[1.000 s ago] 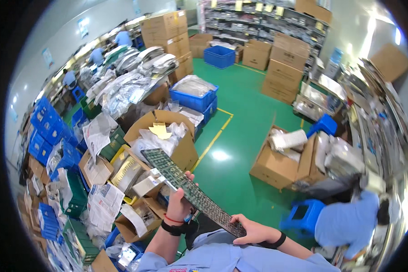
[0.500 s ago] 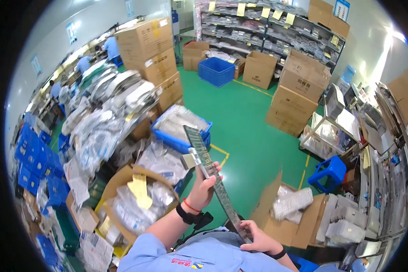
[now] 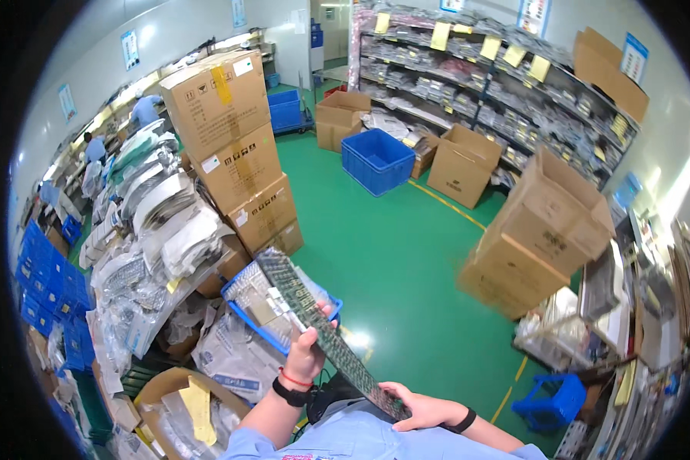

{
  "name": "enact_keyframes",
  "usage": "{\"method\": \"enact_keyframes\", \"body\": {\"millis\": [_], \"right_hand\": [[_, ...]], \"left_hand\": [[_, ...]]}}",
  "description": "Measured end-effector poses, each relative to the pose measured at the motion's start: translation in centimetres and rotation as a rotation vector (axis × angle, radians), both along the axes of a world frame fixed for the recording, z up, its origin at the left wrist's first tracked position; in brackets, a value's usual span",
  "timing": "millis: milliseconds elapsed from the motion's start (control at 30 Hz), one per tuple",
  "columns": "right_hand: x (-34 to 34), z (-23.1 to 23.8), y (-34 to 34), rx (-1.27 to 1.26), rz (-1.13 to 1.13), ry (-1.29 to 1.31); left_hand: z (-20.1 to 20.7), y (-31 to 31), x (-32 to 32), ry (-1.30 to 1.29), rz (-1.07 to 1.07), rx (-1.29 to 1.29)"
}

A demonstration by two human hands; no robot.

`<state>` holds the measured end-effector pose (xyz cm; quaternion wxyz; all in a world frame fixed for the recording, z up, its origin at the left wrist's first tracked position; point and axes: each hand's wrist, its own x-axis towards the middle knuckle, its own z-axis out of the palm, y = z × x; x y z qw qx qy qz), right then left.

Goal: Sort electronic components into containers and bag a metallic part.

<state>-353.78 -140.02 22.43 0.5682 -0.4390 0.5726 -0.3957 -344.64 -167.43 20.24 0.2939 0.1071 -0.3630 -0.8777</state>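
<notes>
A long, narrow panel that looks like a green circuit board [image 3: 345,358] slants across in front of me, its far end up and to the left. Around its left edge near the middle, my left hand [image 3: 307,356] is closed, thumb on top. My right hand [image 3: 412,406] grips the near end, close to my body. A small whitish piece [image 3: 278,300] sits along the board's left edge, just beyond my left hand. Beneath the board's far half is a blue crate [image 3: 241,316] of pale, flat items, partly hidden by the board.
Stacked cartons [image 3: 245,161] and a heap of bagged parts [image 3: 157,230] stand to the left. A blue bin [image 3: 377,161] is ahead, before shelving [image 3: 468,84]. On the right are tall cartons [image 3: 525,238] and a blue stool [image 3: 546,402]. People sit at far-left benches.
My view has shifted, so the cartons and shelves appear larger and lower. Both hands still hold the board, which now shows more of its broad face and overlaps the blue crate.
</notes>
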Motion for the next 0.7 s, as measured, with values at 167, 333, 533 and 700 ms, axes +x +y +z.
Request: {"method": "enact_keyframes", "body": {"millis": [167,333,533,700], "right_hand": [[-19.8,-3.4,-11.3,-0.002,0.028,-0.054],[-38.8,-2.5,-21.9,0.005,-0.24,-0.106],[-59.5,-0.8,-35.8,-0.067,-0.411,-0.023],[-77.5,-3.6,-50.2,-0.031,-0.435,-0.036]], "left_hand": [[-5.0,-11.9,-17.6,-0.078,0.036,0.152],[1.1,-24.2,-39.9,-0.137,-0.015,0.097],[2.9,-38.8,-64.8,-0.129,-0.165,-0.04],[-1.0,-53.9,-80.8,-0.09,-0.14,-0.035]]}}
